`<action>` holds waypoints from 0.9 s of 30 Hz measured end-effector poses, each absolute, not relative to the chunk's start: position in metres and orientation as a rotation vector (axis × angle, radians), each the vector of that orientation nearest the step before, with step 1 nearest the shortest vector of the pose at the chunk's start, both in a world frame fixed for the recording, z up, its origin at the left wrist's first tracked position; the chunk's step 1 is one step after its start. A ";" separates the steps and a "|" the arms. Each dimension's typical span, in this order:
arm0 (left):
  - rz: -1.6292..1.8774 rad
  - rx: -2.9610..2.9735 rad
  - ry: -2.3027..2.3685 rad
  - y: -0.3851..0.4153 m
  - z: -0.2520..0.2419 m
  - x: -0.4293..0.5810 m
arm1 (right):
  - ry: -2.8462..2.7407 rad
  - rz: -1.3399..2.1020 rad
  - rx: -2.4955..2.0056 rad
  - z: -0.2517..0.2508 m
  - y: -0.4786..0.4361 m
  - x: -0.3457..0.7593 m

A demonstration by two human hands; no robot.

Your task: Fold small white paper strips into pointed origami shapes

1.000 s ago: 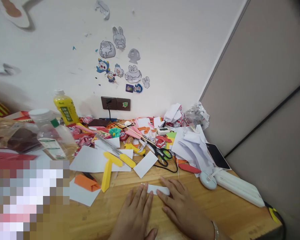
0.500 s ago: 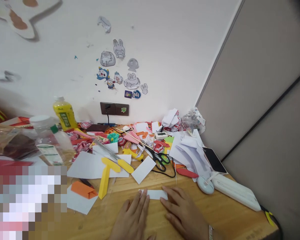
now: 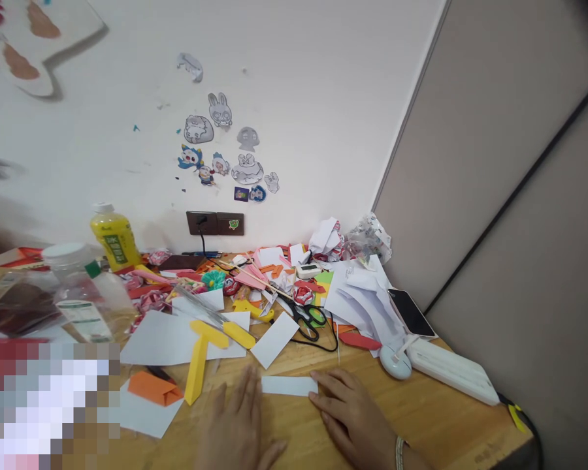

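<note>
A narrow white strip of paper [image 3: 289,386] lies flat on the wooden tabletop, crosswise between my two hands. My left hand [image 3: 238,418] is just off its left end, palm down and a little blurred, with the fingers stretched forward and the thumb apart. At the other end, my right hand [image 3: 350,408] rests on the table with fingers spread, and its fingertips touch the strip's right edge. Neither hand grasps anything. Beyond the strip lie a white paper rectangle [image 3: 275,341] and folded yellow paper pieces [image 3: 196,372].
Black-handled scissors [image 3: 308,320] lie among scraps behind the strip. An orange folded paper [image 3: 154,388] is at left, near a clear jar [image 3: 81,313] and a yellow bottle [image 3: 115,238]. A computer mouse [image 3: 395,361], white power strip [image 3: 453,372] and phone [image 3: 411,312] line the right.
My left hand has slid leftward off the strip, uncovering its left end. My right hand stays at the right end. The whole view has shifted slightly.
</note>
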State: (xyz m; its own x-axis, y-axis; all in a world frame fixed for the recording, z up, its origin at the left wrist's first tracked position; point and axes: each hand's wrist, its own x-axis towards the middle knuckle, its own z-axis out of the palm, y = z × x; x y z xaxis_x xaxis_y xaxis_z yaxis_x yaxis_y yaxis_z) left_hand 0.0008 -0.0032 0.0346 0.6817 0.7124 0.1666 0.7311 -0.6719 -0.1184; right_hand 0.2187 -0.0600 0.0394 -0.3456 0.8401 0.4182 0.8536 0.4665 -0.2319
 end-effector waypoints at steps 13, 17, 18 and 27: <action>-0.486 -2.552 -0.846 0.010 0.040 0.000 | -2.361 0.138 -1.268 0.042 -0.048 0.192; -0.408 -2.707 -0.967 0.009 0.039 0.004 | -2.333 0.275 -1.181 0.046 -0.038 0.185; -0.403 -2.738 -0.970 0.009 0.040 0.005 | -2.301 0.320 -1.158 0.046 -0.035 0.185; -0.477 -2.822 -0.826 0.012 0.046 0.002 | -1.944 0.556 -1.303 0.037 -0.014 0.193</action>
State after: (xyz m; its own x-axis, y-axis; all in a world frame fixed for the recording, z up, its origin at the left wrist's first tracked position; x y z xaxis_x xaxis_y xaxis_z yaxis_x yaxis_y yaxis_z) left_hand 0.0022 0.0118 0.0464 0.7963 0.4958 0.3466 0.5477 -0.8341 -0.0652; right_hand 0.1925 -0.0136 0.0375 -0.2305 0.9174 0.3243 0.6070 0.3960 -0.6890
